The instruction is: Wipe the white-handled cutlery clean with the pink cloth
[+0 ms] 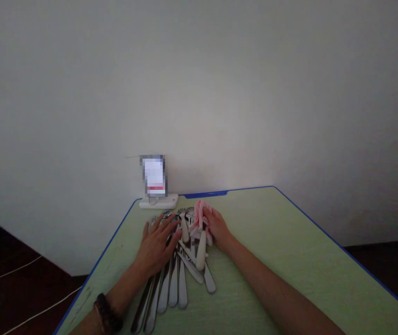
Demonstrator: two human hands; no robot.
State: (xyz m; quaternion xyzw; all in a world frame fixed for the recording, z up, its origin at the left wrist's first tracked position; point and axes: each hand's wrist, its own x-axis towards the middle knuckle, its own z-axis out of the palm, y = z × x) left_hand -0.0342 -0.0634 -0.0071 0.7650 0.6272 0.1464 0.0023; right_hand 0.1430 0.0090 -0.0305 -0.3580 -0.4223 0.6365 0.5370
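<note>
Several pieces of metal cutlery (173, 286) lie side by side on the green table, handles toward me, with forks and spoons showing at the far end. Over their left part rests my left hand (159, 244), fingers spread, appearing to touch the pieces beneath. My right hand (217, 228) is closed on a crumpled pink cloth (201, 218). Out of the cloth, toward me, sticks the white handle (202, 250) of a utensil; its head is hidden. Just left of the cloth is a fork (184, 223) with a pale handle.
A phone (155, 177) with a lit, blurred screen stands on a white base (159, 201) at the table's back left. The table (282, 251) has a blue edge and meets a plain wall (220, 102). White cables (42, 307) run over the dark floor at left.
</note>
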